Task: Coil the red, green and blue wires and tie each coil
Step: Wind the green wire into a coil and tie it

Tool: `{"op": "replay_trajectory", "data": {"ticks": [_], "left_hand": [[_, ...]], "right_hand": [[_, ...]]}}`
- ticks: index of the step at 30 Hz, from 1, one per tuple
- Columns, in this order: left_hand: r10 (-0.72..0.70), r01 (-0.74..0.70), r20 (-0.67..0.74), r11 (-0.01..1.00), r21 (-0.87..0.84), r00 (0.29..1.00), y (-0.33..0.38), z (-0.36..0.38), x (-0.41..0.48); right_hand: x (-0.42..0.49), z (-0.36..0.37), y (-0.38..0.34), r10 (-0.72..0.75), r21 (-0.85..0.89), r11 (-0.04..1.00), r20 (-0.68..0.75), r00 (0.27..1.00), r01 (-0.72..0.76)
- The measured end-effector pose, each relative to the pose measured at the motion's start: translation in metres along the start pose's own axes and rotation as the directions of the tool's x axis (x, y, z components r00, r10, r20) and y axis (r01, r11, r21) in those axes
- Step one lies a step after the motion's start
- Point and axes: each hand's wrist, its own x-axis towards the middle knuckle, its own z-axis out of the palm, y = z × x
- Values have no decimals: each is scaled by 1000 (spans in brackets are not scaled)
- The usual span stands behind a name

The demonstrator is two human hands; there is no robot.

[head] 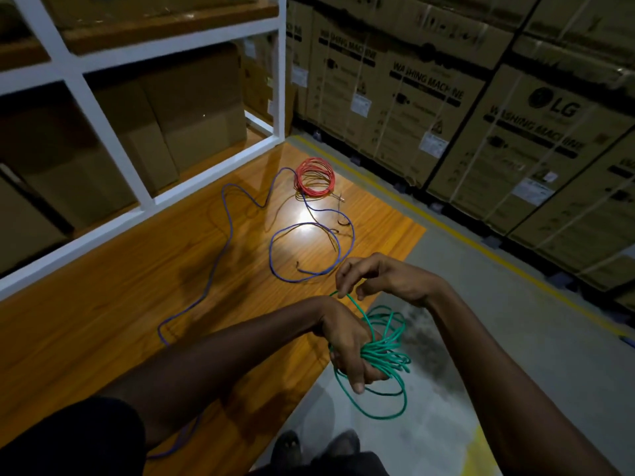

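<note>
My left hand (347, 348) grips a bundle of green wire (385, 359) coiled into several loops that hang off the table's near edge. Just above it, my right hand (374, 276) pinches the free end of the same green wire between its fingertips. A red wire (314, 176) lies coiled on the wooden table (120, 304) at the far end. The blue wire (275, 249) sprawls loose across the table, with one wide loop in the middle and a long strand running toward me on the left.
A white metal shelf frame (113, 146) with cardboard boxes borders the table on the left. Stacked washing machine cartons (481, 125) line the right side behind a yellow floor stripe. My shoes (316, 448) stand on the grey floor below.
</note>
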Motion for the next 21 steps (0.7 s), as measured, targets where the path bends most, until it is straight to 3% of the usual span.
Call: {"op": "replay_trajectory", "data": {"ticks": [8, 12, 14, 17, 21], "left_hand": [[-43, 35, -286, 999, -31, 957, 5, 4, -23], [-110, 85, -522, 994, -72, 846, 8, 4, -44], [-106, 94, -681, 994, -55, 725, 9, 4, -54], [-85, 101, -910, 994, -47, 407, 4, 3, -61], [-76, 207, -992, 977, -53, 103, -10, 2, -60]], "right_hand": [[-28, -18, 13, 72, -33, 996, -197, 978, -80], [-37, -16, 28, 144, 61, 989, -257, 956, -133], [-37, -13, 35, 148, 87, 988, -261, 954, -129], [-36, -7, 38, 182, 150, 979, -323, 929, -139], [-25, 8, 33, 171, 102, 984, -319, 932, -145]]}}
